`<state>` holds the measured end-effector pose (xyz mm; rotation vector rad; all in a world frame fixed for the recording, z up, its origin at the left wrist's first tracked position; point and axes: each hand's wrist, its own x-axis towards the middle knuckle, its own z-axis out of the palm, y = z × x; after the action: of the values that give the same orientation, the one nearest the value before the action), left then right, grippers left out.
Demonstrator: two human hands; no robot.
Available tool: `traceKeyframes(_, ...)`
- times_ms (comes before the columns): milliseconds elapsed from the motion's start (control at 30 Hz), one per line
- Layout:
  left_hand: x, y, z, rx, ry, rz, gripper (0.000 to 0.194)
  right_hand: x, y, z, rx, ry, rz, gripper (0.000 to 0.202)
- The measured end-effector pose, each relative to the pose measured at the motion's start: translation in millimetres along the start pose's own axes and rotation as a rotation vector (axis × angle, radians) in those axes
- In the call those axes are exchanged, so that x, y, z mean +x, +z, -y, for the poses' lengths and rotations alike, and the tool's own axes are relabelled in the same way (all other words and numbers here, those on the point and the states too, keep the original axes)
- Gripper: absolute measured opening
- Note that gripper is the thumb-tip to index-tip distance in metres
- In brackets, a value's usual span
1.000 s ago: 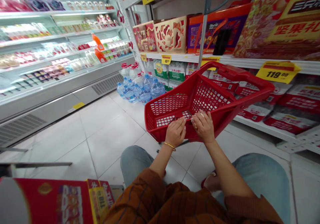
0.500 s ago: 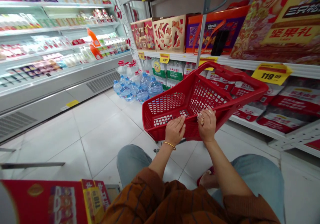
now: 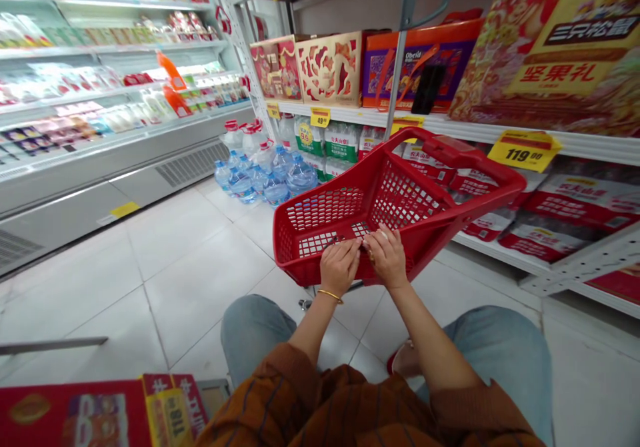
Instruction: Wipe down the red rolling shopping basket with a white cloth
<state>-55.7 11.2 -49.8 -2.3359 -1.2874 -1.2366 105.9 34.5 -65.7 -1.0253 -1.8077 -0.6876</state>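
Observation:
A red plastic shopping cart (image 3: 425, 237) with perforated walls stands right in front of my knees. My left hand (image 3: 340, 265), with a gold bangle at the wrist, has its fingers curled over the cart's near rim. Close beside it, my right hand (image 3: 387, 258) is bent over the same rim, its fingertips almost touching the left ones. My thumbs are mostly hidden. The cart's handle (image 3: 467, 157) rises to the right, away from both hands. A few small dark things lie on the cart floor near my fingers, too small to name.
Shelving (image 3: 480, 127) with gift boxes and packed bottles runs behind the cart. Large water bottles (image 3: 301, 175) stand on the tiled floor (image 3: 200, 260). A refrigerated display (image 3: 115, 167) lines the left. A red box (image 3: 50, 410) sits at lower left.
My right hand has slid left along the cart's rim, up close to my left hand. The left hand keeps its place on the rim. The whole view has shifted slightly.

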Motion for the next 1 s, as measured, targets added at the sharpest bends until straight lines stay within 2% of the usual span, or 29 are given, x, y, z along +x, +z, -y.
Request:
traceKeyframes(267, 1.7, -3.2, 2.3, -0.019, 0.015, -0.006, 0.031, 1.5, -9.0, -22.2, -0.042, -0.009, -0.046, 0.020)
traceKeyframes(467, 0.8, -1.5, 5.4, -0.027, 0.013, -0.009, 0.032, 1.5, -18.3, -42.4, -0.066, 0.041, -0.017, 0.021)
traceKeyframes(567, 0.7, -1.1, 5.2, -0.032, 0.016, -0.021, 0.030, 3.6, -22.5, -47.1, -0.068, 0.062, -0.045, 0.021)
traceKeyframes(800, 7.4, -3.2, -11.6, -0.006, -0.083, -0.047, 0.028, 10.9, -24.8, -35.3, 0.073, 0.189, -0.102, 0.022)
traceKeyframes(900, 14.8, 1.6, -24.0, 0.008, -0.063, -0.060, 0.033, 9.6, -21.1, -22.7, 0.142, 0.191, -0.050, 0.023)
traceKeyframes(1000, 20.9, 12.6, -33.1, -0.046, -0.014, 0.000, 0.045, 6.1, -16.7, -7.8, 0.185, 0.165, 0.014, 0.029)
